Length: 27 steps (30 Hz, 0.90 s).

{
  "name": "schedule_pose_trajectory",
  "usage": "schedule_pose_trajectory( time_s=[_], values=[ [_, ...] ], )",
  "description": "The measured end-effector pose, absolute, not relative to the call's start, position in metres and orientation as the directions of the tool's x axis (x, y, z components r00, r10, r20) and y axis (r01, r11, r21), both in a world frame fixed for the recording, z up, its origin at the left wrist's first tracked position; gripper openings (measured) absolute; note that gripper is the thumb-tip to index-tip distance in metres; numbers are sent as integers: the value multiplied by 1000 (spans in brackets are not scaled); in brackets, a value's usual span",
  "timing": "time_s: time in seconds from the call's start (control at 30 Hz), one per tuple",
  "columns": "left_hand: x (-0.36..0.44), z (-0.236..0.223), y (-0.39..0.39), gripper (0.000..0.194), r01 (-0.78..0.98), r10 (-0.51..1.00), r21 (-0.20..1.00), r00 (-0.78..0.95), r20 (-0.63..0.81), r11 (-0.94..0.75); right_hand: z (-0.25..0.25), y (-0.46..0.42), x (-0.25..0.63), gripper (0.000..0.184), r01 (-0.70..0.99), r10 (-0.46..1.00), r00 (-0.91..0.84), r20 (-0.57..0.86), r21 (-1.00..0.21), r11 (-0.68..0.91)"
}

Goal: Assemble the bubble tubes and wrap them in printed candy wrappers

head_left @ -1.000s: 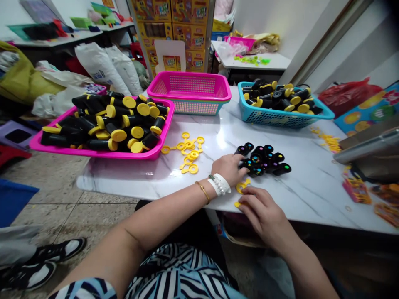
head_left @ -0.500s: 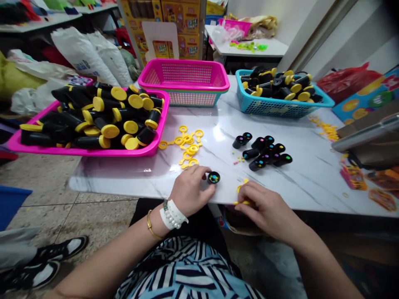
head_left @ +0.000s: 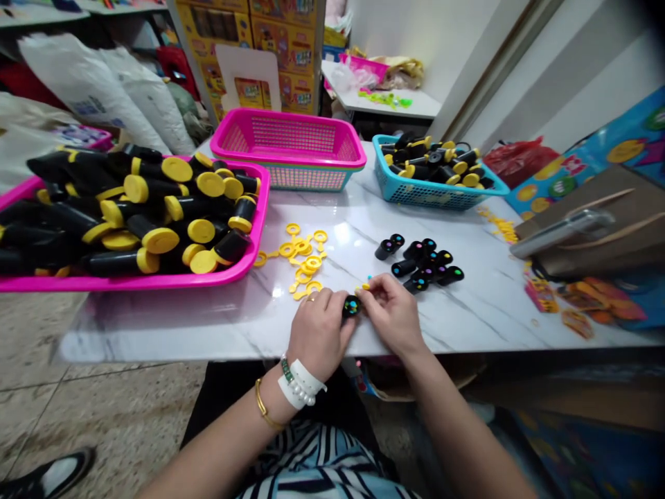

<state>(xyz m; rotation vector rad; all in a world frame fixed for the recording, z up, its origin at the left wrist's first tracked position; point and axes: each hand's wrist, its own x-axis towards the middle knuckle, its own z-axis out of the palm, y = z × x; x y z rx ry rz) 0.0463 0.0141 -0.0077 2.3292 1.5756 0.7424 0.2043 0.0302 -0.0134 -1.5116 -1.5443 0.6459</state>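
My left hand (head_left: 318, 329) is wrapped around a small black tube (head_left: 352, 305), whose open end faces up and shows coloured beads inside. Close by on the right, the fingers of my right hand (head_left: 393, 315) are pinched on a small yellow plastic piece (head_left: 366, 286), mostly hidden by them. Beyond the hands lie several yellow ring-and-tab caps (head_left: 310, 263) in a loose heap. A cluster of black tubes (head_left: 427, 262) with coloured beads showing at their ends is on the table past my right hand, some upright and some tilted.
A pink basket (head_left: 228, 276) heaped with yellow-capped black tubes stands at left on the white marbled table (head_left: 208, 326). Stacked baskets (head_left: 358, 158) stand at the back. A blue basket (head_left: 431, 196) holds more capped tubes. Yellow pieces (head_left: 499, 225) and a metal bar (head_left: 564, 232) are at right.
My left hand came back from the cluster with a black tube and holds it near the table's front. My right hand moved left and up to it with the yellow piece. The view shifted.
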Motion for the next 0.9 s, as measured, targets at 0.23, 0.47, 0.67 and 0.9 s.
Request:
schedule_pose_trajectory(
  time_s=[0.23,0.47,0.67,0.9],
  values=[
    [43,-12,-9,50,618,805,575,168,569,-536,-14,54,204,17,402,963,130,238,-900,168],
    [16,-126,-78,43,452,747,668,618,244,-592,-15,50,204,19,325,893,229,387,-895,304],
    [40,-186,-54,37,604,753,673,649,-106,-427,-15,45,204,20,439,814,317,487,-836,329],
    [61,-192,-32,20,741,803,589,544,-244,-323,-14,37,196,15,495,891,228,393,-835,242]
  ],
)
